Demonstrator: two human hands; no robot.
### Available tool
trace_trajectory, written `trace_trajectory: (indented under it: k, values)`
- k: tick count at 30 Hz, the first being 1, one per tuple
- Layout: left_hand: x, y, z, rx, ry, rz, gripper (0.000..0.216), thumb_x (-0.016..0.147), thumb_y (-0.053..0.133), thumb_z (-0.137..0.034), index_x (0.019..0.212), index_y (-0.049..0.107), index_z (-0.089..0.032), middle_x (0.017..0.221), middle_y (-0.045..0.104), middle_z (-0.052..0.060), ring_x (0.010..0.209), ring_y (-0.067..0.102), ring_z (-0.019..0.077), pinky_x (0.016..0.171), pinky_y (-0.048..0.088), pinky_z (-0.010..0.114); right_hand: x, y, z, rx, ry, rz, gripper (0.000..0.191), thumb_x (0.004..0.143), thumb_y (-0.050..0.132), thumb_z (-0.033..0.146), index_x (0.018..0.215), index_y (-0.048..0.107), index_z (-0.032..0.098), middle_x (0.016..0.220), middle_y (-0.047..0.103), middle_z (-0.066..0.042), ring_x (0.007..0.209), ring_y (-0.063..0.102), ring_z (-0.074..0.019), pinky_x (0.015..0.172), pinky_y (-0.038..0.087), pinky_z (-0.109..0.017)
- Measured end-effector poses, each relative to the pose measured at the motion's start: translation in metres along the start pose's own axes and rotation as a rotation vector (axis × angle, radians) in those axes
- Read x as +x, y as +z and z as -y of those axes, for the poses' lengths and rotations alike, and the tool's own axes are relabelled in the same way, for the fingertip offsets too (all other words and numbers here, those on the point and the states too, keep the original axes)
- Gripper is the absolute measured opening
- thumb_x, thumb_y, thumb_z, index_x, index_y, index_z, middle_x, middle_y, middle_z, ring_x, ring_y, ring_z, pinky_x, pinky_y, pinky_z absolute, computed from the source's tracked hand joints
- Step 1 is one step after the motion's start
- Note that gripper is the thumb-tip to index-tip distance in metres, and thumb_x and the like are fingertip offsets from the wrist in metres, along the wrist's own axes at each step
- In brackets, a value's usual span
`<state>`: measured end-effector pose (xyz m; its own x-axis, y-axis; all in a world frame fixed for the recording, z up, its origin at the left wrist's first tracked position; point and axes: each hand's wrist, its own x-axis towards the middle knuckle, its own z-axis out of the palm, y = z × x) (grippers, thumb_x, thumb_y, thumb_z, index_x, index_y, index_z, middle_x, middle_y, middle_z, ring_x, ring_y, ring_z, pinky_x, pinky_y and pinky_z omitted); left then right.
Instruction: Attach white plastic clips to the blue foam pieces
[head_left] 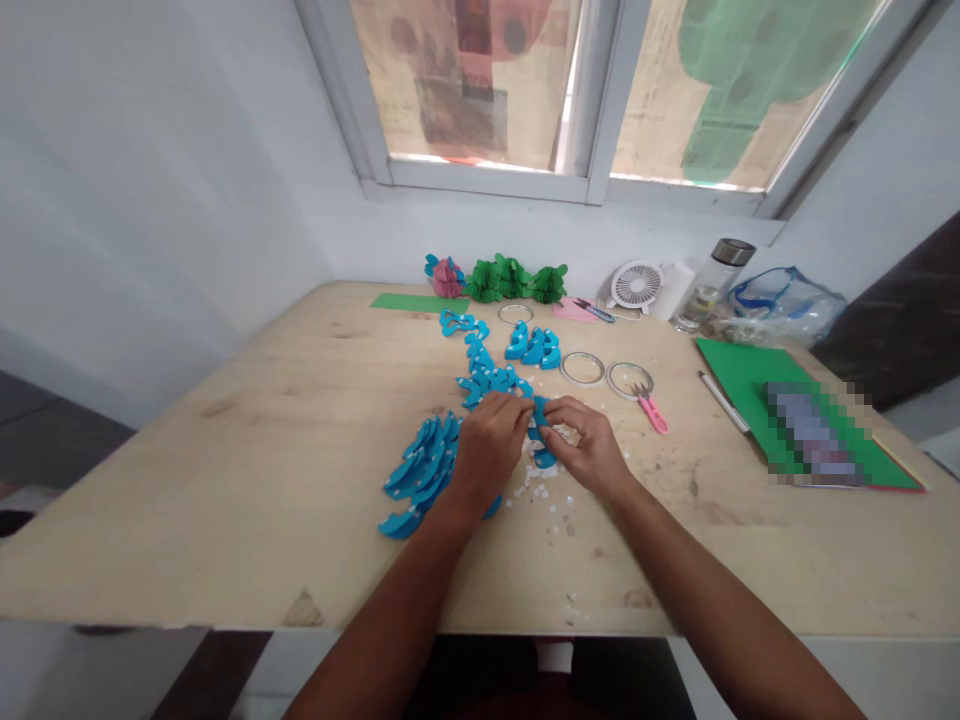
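My left hand [489,440] and my right hand [587,440] meet over the middle of the wooden table [225,480], fingers pinched together on a small blue paper piece [540,412]. A fanned stack of blue paper pieces [420,470] lies just left of my left hand. More blue pieces [487,378] trail away beyond my fingers, with another cluster [534,346] further back. Tiny white scraps [544,490] litter the table under my right wrist.
Pink-handled scissors [651,410] and tape rings [582,367] lie right of my hands. Green paper sheets [757,395] and a pen [721,400] sit at the right. Green and pink paper decorations [514,280], a small fan [636,285], a jar [712,285] and a plastic bag [784,303] line the back.
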<state>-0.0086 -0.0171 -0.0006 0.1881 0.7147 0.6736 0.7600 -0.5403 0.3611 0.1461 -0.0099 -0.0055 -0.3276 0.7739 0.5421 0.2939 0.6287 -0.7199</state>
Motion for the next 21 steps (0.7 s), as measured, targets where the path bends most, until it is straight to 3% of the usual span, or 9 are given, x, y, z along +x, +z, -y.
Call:
trace_trajectory:
  k: [13,21]
  values:
    - [0.0037,-0.0088,0.0057,0.015,0.076,0.139,0.025,0.087,0.041,-0.019,0.075,0.061,-0.018,0.073,0.065,0.004,0.073,0.057,0.0166,0.068,0.044,0.028,0.0009,-0.0059,-0.0011,-0.001,-0.007,0.116,0.009,0.08,0.054,0.021,0.075,0.061,0.019,0.085,0.063,-0.006,0.079,0.06,-0.0175,0.074,0.047,-0.032]
    - [0.0022,-0.0037,0.0028,0.009,0.037,0.067,0.021,0.084,0.043,-0.018,0.072,0.06,-0.018,0.07,0.062,0.004,0.073,0.057,0.0167,0.068,0.044,0.028,0.0019,-0.0057,0.001,0.026,0.002,0.095,0.01,0.08,0.054,0.023,0.074,0.061,0.02,0.085,0.063,-0.007,0.08,0.06,-0.0179,0.076,0.047,-0.031]
